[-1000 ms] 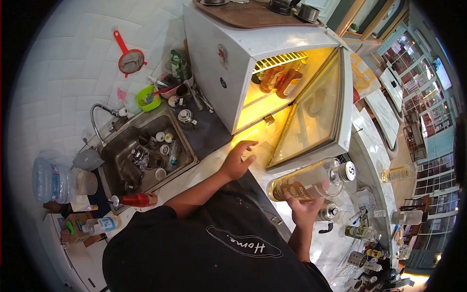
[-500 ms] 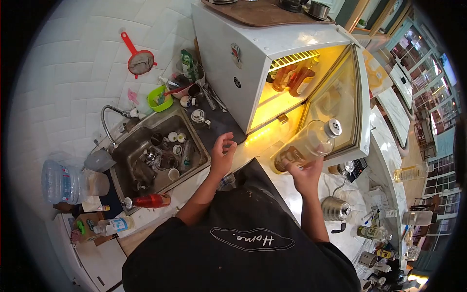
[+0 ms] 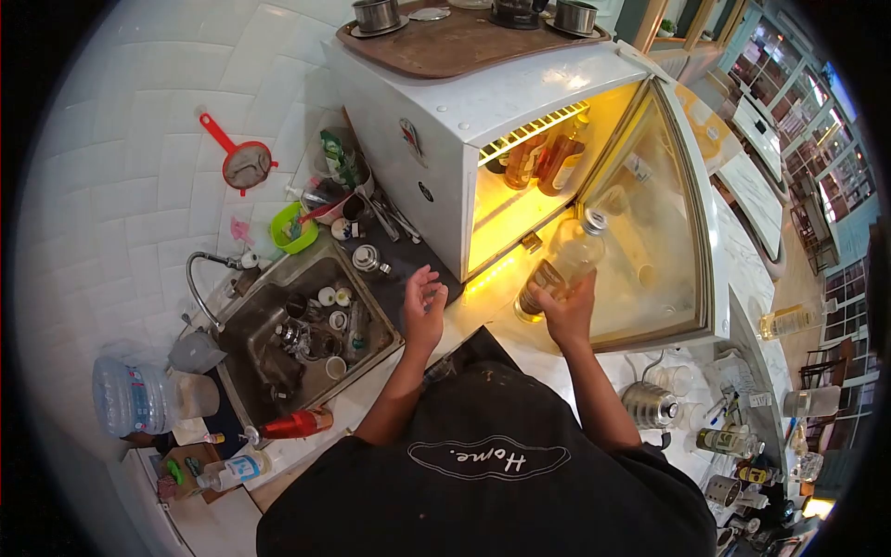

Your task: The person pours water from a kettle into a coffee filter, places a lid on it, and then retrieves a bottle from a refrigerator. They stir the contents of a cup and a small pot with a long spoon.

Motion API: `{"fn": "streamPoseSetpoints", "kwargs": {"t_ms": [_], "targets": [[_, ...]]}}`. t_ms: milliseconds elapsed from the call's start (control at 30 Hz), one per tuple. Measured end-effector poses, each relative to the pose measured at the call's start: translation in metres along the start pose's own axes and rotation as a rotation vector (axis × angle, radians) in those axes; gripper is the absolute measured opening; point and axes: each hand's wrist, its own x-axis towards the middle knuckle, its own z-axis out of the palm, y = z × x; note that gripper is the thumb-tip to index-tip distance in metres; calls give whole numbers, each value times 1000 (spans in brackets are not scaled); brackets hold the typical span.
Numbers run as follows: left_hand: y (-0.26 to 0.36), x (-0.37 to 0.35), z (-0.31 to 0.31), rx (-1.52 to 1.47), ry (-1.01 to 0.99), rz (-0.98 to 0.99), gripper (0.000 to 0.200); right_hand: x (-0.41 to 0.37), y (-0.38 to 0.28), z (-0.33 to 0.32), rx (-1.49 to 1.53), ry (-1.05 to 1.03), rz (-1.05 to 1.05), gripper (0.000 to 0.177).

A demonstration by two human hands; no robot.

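My right hand [image 3: 569, 311] is wrapped round a clear glass bottle [image 3: 563, 264] with a brown label and a silver cap. The bottle leans in front of the small white fridge [image 3: 408, 148], whose glass door [image 3: 654, 223] stands open to the right. Inside the lit fridge, amber bottles [image 3: 563, 158] stand below a yellow wire rack. My left hand [image 3: 425, 302] is raised over the counter between the sink and the fridge, its fingers slightly curled and apart, holding nothing.
A metal sink [image 3: 243, 397] with dishes lies at the left, a red bottle [image 3: 295, 424] near its front edge. A green basket [image 3: 293, 229] sits behind it. A brown tray [image 3: 436, 58] tops the fridge. A steel kettle [image 3: 648, 406] stands at the right.
The fridge door has swung wider open. My right hand has moved the bottle toward the fridge opening, slightly left and up. My left hand stays raised and empty. The view has shifted a little.
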Motion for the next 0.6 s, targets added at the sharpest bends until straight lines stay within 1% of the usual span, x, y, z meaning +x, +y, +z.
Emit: {"fn": "streamPoseSetpoints", "kwargs": {"t_ms": [33, 67, 167, 200, 300, 333, 433, 533, 600], "targets": [[0, -1, -1, 4, -3, -3, 49, 11, 13, 8, -1, 9, -8, 75], [-1, -2, -3, -3, 5, -10, 49, 25, 31, 17, -1, 37, 3, 83], [-5, -9, -14, 2, 30, -28, 49, 61, 34, 44, -123, 160, 48, 86], [-7, -13, -19, 19, 39, -32, 49, 72, 32, 54, -61, 210, 69, 87], [0, -25, -28, 56, 44, -77, 50, 114, 76, 77, -149, 337, 32, 88], [0, -29, -32, 59, 42, -87, 50, 127, 79, 80, -149, 349, 55, 89], [-1, -39, -40, 78, 71, -131, 49, 164, 86, 91, -241, 469, 88, 90], [2, -45, -46, 95, 115, -160, 47, 191, 81, 93, -232, 466, 109, 90], [-4, -47, -49, 102, 142, -156, 47, 205, 93, 96, -259, 501, 43, 90]]}}
